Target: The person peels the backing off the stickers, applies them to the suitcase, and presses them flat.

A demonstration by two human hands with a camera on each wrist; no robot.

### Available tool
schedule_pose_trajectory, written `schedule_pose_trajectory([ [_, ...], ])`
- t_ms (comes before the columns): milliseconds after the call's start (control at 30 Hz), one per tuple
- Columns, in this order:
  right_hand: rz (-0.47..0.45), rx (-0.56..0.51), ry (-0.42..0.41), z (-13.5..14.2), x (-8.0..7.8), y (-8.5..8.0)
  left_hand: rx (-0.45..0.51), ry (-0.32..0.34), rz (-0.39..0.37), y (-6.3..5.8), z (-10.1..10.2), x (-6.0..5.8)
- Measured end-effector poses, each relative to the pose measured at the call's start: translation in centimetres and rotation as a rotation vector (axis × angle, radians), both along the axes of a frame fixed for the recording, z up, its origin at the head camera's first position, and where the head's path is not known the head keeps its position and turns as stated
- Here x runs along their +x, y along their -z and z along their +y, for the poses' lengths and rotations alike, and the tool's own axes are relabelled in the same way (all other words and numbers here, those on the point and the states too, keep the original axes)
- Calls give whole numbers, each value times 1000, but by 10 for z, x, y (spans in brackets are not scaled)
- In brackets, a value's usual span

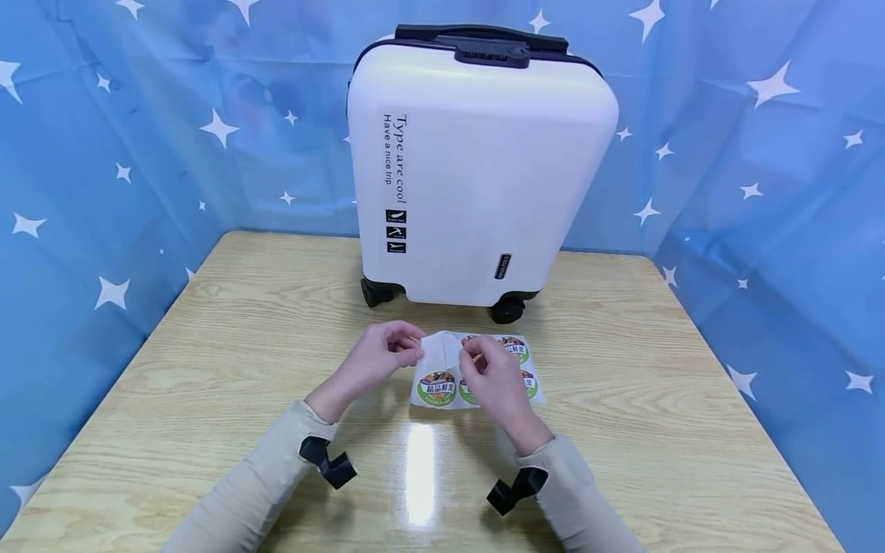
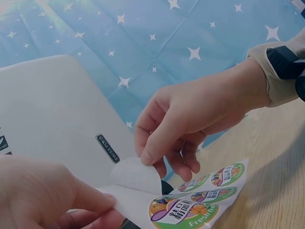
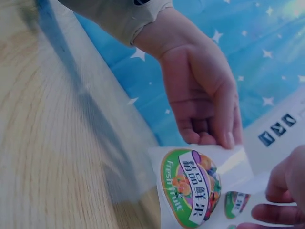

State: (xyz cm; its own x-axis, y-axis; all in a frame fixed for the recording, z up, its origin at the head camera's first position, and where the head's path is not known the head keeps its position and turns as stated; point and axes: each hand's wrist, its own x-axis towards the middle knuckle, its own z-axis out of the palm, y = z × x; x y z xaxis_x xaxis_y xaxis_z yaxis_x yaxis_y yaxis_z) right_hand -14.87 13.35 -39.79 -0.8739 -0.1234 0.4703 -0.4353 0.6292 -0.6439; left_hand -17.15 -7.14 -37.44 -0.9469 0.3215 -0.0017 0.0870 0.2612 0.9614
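Note:
A white sheet of round "Fresh fruit" stickers [image 1: 437, 389] lies low over the table in front of the suitcase. My left hand [image 1: 383, 353] pinches the sheet's far left edge between thumb and fingers, lifting that corner. With thumb and index finger, my right hand [image 1: 494, 376] pinches the edge of a round sticker [image 2: 136, 175], whose plain white back shows in the left wrist view. That sticker stands up from the sheet, its lower edge still against the backing. Other printed stickers [image 2: 228, 174] sit flat on the sheet, partly covered by my right hand in the head view.
Behind the sheet stands a white suitcase [image 1: 477, 177] with black wheels, handle and lock. The wooden table [image 1: 207, 369] reaches back to a blue star-patterned curtain [image 1: 276, 115]. A black wrist mount [image 1: 517, 490] sits on each sleeve.

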Motion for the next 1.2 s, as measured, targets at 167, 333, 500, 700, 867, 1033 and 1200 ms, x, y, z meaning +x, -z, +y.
schedule_pose_trajectory([
  [167, 3, -6, 30, 6, 0, -1, -10, -9, 18, 9, -3, -5],
  [333, -30, -21, 60, 11, 0, -2, -30, -15, 47, 10, -5, -5],
  [500, -71, -32, 80, 16, 0, -4, -56, -29, 60, 11, -7, -5],
  [700, -59, -45, 94, 21, 0, -5, -90, -50, 68, 13, -10, -6],
  [867, -48, -44, 97, 25, -1, -7, -127, -82, 56, 14, -12, -6],
  [1033, -73, -52, 124, 29, -2, -8, -188, -90, 64, 17, -14, -8],
  [1200, -55, -52, 138, 30, -4, -10, -256, -87, 95, 21, -15, -10],
])
